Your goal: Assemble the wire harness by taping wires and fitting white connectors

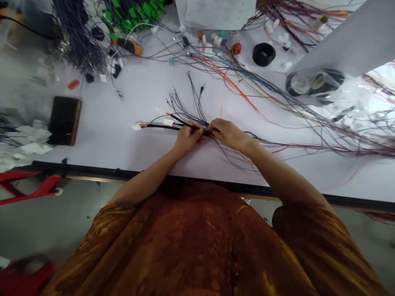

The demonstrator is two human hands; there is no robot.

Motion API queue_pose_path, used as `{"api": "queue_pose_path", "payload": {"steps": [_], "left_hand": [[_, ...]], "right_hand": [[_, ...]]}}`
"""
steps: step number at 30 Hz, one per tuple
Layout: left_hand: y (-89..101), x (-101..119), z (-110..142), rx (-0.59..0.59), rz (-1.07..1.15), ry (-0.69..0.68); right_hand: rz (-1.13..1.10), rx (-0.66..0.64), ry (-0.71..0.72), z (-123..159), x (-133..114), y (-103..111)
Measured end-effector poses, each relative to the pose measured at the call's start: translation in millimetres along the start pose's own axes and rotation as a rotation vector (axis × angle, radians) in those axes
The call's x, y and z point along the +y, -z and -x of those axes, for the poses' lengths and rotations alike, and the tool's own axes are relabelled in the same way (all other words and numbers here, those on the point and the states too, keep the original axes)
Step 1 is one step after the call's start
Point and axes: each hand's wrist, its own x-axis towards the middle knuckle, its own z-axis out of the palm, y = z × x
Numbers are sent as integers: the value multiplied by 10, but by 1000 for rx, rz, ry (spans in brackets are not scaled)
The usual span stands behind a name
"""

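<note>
My left hand (188,137) and my right hand (226,135) meet near the middle of the white table (108,144), both pinching a black wire harness (160,126). Its thick sheathed leads run left to small white connectors (136,127). A fan of thin black wires (188,107) spreads up from my left hand, ending in tiny terminals. Under my right hand, more thin wires (234,162) trail toward the table's front edge. My fingers hide the point where the leads join.
Tangled multicoloured wires (234,78) cover the table's right and back. A black rubber ring (263,54), green connector bundles (135,12), a dark rectangular block (64,121), a plastic bag (314,82) and white paper slips (27,139) lie around. A grey panel (342,37) overhangs the back right.
</note>
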Motion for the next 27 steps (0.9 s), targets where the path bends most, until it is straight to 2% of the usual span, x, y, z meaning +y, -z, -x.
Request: {"api": "queue_pose_path", "payload": {"steps": [5,8,12,18,21,24,27], "left_hand": [[-28,5,-38,-21,-72,3],[-53,-32,-30,7,-63,-5],[-52,-58,3,29,-52,-5],[-32,-6,-40,-80,-65,33],[-62,-14,-81,-99,-88,0],[-88,-49,-99,-92,-152,-49],[-93,-64,-86,-90,-209,-56]], "right_hand": [[18,38,-37,-14,17,-87],[-28,69,-17,-36,58,-59],[-150,48,-18,-50,107,-1],[-240,121,-71,5,77,-43],[-265,189,-99,68,37,-99],[-238,239,-132,111,32,-127],[-107,204,-93,104,52,-88]]}}
